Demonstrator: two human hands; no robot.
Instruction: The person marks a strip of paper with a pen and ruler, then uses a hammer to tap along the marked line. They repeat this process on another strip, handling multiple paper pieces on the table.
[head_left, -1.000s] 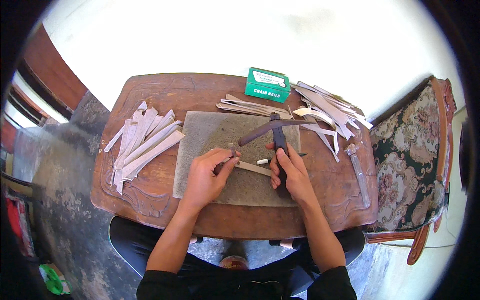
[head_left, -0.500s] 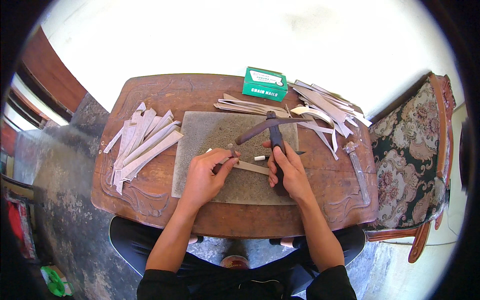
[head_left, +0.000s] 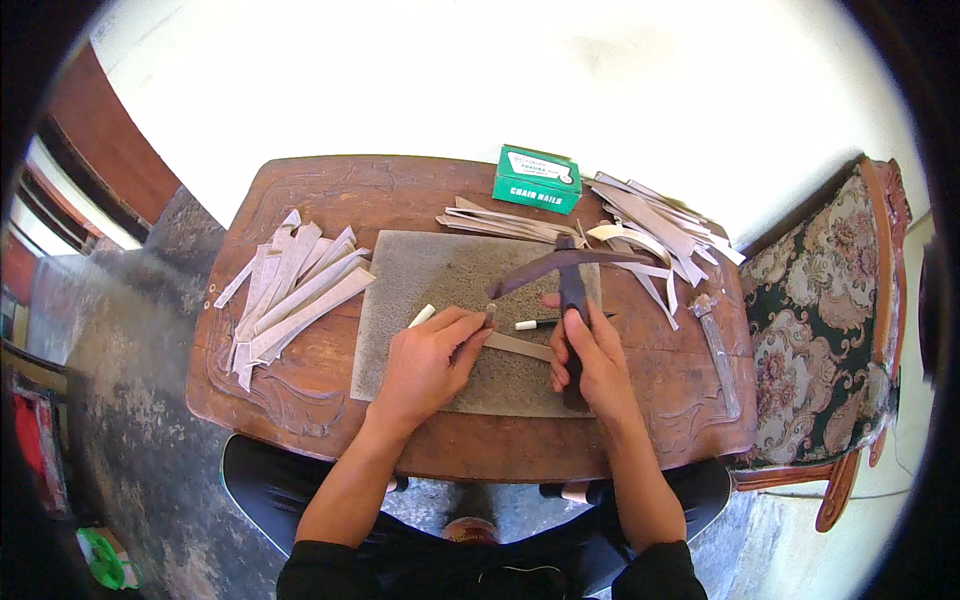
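Note:
My left hand (head_left: 425, 365) is closed, thumb and fingers pinching a short, dark metal punch-like tool (head_left: 490, 314) held upright over the slab. Its lower end is hidden by my fingers. A thin beige strip (head_left: 520, 346) lies flat, running from under my left hand toward my right. My right hand (head_left: 597, 355) wraps round the dark handle of a hammer (head_left: 573, 295). The hammer's long, curved head points left, its tip just above the small tool. All this is over a rough grey slab (head_left: 440, 258) on a carved wooden table (head_left: 330, 195).
Fabric-like strips (head_left: 300, 290) are heaped at left, with more strips (head_left: 650, 225) at far right. A green box (head_left: 537, 180) stands at the back. On the slab lie a white-capped pen (head_left: 527, 325) and a white piece (head_left: 422, 315). A worn grey-headed tool (head_left: 715, 350) rests right, beside an upholstered chair (head_left: 815, 320).
The whole view has shifted slightly. My left hand with the small tool has moved right and a little down; the hammer has also shifted right. Both grips stay the same.

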